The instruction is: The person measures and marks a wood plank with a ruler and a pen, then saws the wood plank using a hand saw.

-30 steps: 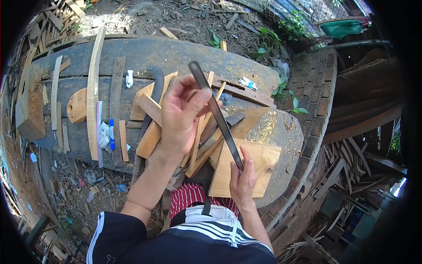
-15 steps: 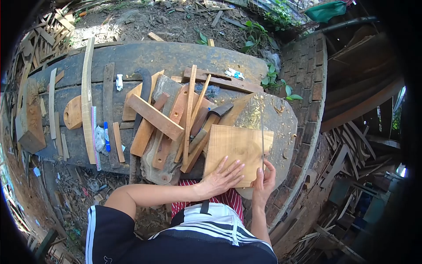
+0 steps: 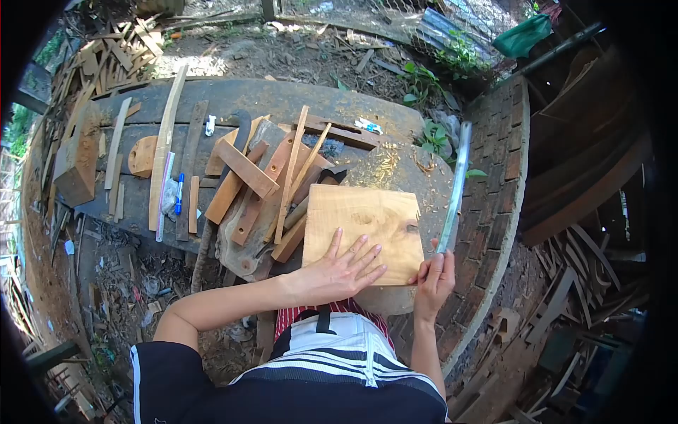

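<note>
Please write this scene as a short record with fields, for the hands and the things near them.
left hand: open, flat on the board
right hand: closed on the lower end of a long bar, at the board's right edge
bar: points up and away
bench: carries the board, with shavings
nearby: wood scraps, blue pen

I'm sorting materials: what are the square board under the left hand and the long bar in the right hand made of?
Square board: pale raw wood, unvarnished by the look; grain lines and a dark knot show. Long bar: probably metal, bare; thin, straight, and it glints grey-white in the sun.
</note>
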`<move>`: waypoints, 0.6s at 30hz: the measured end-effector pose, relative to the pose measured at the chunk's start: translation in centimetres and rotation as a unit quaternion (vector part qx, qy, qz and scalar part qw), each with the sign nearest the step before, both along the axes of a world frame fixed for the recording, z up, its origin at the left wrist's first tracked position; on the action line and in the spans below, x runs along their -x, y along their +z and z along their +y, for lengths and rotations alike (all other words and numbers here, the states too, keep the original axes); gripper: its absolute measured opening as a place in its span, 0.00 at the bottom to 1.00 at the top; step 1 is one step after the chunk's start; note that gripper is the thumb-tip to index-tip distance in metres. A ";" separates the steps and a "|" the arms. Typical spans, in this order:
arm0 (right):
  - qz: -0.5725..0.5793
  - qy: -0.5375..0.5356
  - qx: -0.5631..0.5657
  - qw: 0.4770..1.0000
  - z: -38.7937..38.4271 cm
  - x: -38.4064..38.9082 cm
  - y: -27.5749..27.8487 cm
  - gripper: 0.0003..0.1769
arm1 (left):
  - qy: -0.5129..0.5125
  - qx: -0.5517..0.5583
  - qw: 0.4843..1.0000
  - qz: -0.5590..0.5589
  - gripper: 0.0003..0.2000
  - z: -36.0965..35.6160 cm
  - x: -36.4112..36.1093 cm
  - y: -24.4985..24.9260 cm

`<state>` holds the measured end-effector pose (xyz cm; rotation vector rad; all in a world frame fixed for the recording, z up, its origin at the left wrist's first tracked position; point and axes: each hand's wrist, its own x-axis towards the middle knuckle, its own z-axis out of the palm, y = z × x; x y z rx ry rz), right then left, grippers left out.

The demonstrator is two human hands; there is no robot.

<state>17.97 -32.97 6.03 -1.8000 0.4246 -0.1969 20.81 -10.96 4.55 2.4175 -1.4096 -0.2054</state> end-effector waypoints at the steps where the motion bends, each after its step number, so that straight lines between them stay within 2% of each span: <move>1: -0.011 0.001 -0.010 1.000 -0.8 -0.3 0.9 0.18 | -0.007 -0.014 0.999 0.030 0.30 -0.7 -0.2 1.5; 3: -0.128 0.010 0.021 0.991 -2.9 -0.4 2.7 0.17 | 0.000 -0.033 0.997 0.074 0.33 -2.1 -0.7 4.1; 5: -0.162 0.000 0.026 0.986 -5.6 0.3 3.3 0.16 | 0.012 -0.004 0.989 0.151 0.38 -3.6 -1.0 6.2; 7: -0.228 0.026 0.055 0.972 -8.3 0.6 3.7 0.16 | 0.020 0.030 0.982 0.187 0.39 -5.7 -0.8 7.0; 9: -0.259 0.016 0.083 0.962 -11.0 1.3 2.9 0.17 | 0.019 -0.017 0.990 0.141 0.37 -8.1 -0.3 7.7; 11: -0.213 -0.007 0.056 0.975 -13.2 2.3 1.8 0.17 | 0.031 -0.053 0.992 0.106 0.34 -10.4 0.4 7.7; 13: -0.202 -0.024 0.070 0.977 -15.0 2.6 0.0 0.17 | 0.106 -0.108 0.988 -0.040 0.36 -12.1 0.7 6.0; 14: -0.117 -0.013 0.059 0.991 -15.7 3.2 -0.5 0.16 | 0.108 -0.116 0.982 -0.099 0.32 -12.6 0.4 4.2; 15: -0.033 -0.001 0.049 0.998 -16.3 3.6 -1.3 0.16 | 0.111 -0.116 0.982 -0.097 0.32 -13.2 -0.1 2.9; 17: -0.025 0.005 0.052 0.998 -17.3 3.8 -3.9 0.16 | 0.098 -0.143 0.971 -0.162 0.31 -14.4 -1.1 0.7; 18: -0.023 0.016 0.092 0.995 -17.8 3.8 -4.6 0.16 | 0.096 -0.145 0.971 -0.164 0.31 -15.0 -1.3 -0.8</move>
